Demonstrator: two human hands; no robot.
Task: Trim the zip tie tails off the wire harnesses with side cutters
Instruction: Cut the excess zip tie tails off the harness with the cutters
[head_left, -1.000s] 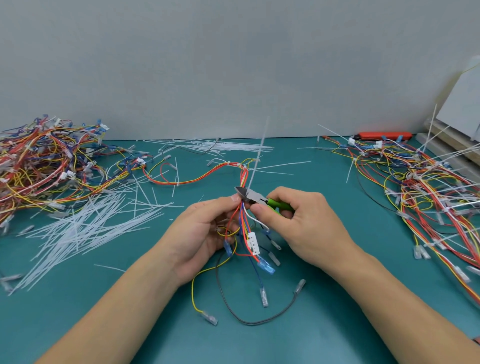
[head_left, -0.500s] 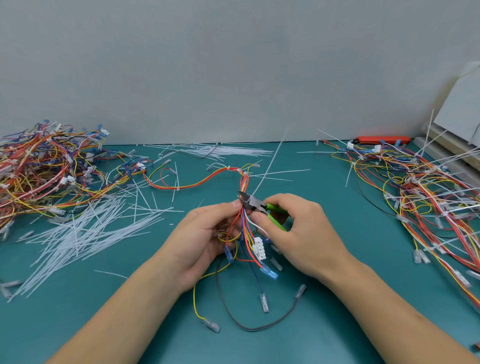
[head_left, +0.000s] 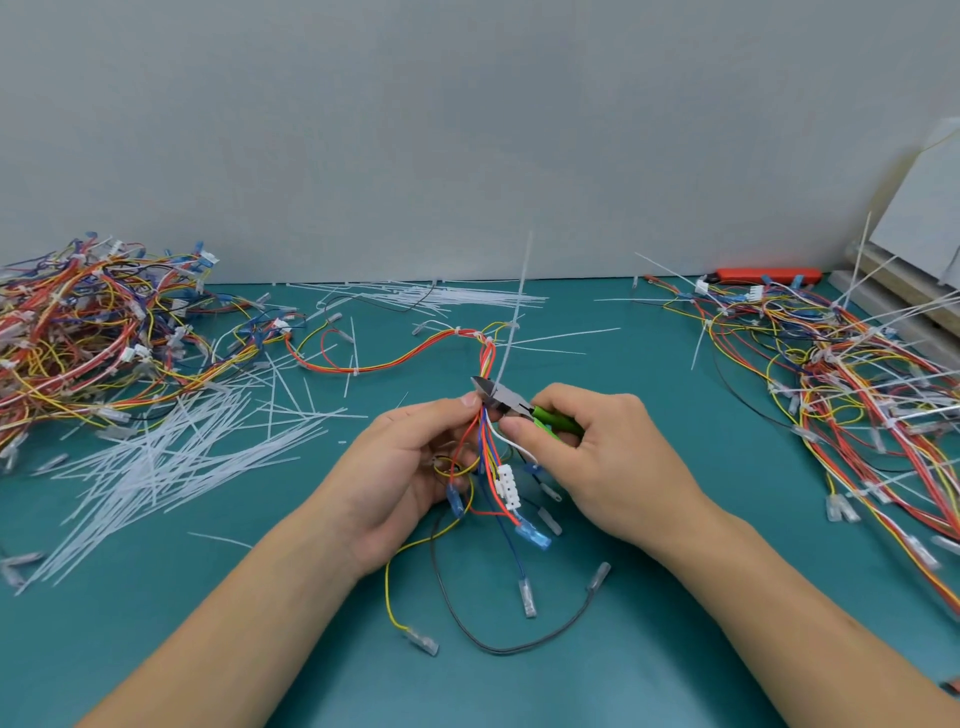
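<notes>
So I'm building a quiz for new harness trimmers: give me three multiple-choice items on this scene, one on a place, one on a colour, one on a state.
1. Where does the pile of loose cut tails lie?
A. left of the hands
B. on the far right
C. on the person's sleeve

2. What colour are the side cutters' handles?
A. red
B. green
C. black

3. What is the right hand doing?
A. resting flat
B. gripping the side cutters
C. pointing

Key: 1 A, the white heap covers the table's left; 2 B, green shows between the fingers; 3 B, fingers curl round the handles at the upright zip tie tail.
</notes>
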